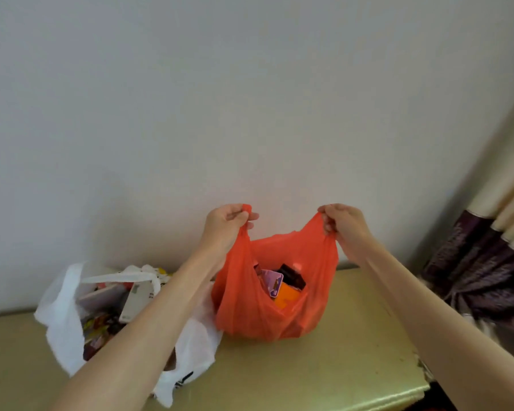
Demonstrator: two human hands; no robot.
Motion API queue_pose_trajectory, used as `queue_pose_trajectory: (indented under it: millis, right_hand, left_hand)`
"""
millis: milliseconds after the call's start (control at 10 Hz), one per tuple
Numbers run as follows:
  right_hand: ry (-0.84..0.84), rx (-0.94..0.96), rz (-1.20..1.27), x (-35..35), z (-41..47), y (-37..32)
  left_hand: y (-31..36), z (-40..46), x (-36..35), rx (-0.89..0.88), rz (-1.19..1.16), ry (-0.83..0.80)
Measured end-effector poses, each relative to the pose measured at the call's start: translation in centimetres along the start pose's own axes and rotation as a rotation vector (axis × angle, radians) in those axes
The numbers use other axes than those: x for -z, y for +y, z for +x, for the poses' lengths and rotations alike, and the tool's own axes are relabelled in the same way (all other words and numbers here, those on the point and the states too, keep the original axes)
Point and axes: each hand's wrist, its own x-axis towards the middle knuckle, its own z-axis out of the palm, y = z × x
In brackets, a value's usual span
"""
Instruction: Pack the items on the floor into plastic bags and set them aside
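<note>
**Red bag held by both handles above the tabletop**

The red bag (275,295) sits at about 6 o'clock from frame centre, its base resting on the yellowish tabletop (339,366) against the wall. The left hand (227,222) has its fingers clamped on one handle, and the right hand (340,221) has its fingers clamped on the other, stretching the mouth wide. Inside show a purple card, a dark packet and an orange box. At 9 o'clock from the red bag, touching its side, a white bag (69,315) slumps open with packets and a flat white box inside.

Risks, as I judge them: the thin handles could stretch or tear if the load is lifted with a jerk. The box corners could pierce the film. If the handles are let go untied, the bag may sag and spill toward the tabletop's edge at 5 o'clock, and a careless nudge could tip the open white bag.
</note>
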Motion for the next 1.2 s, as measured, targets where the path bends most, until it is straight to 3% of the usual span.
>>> queue_pose_trajectory:
  millis: [600, 900, 1000, 1100, 1200]
  right_hand:
    - [-0.020, -0.119, -0.086, 0.0, 10.1, 5.8]
    - [-0.124, -0.186, -0.489, 1.5, 12.4, 6.6]
    - [-0.190, -0.164, -0.515, 1.4, 12.2, 4.0]
    - [-0.232, -0.037, -0.322, 0.6, 11.5, -2.0]
    - [-0.218, 0.435, 0.041, 0.6, 7.4, -11.3]
  left_hand:
    - [-5.1, 6.5, -0.7, 0.115, 0.134, 0.149]
    - [-4.6, 7.9, 0.6, 0.223, 0.230, 0.038]
    - [-3.5, 9.2, 1.6, 0.218, 0.315, -0.031]
    - [-0.7, 11.5, 2.8, -0.011, 0.613, -0.026]
    - [4.5, 13.8, 3.3, -0.453, 1.069, 0.032]
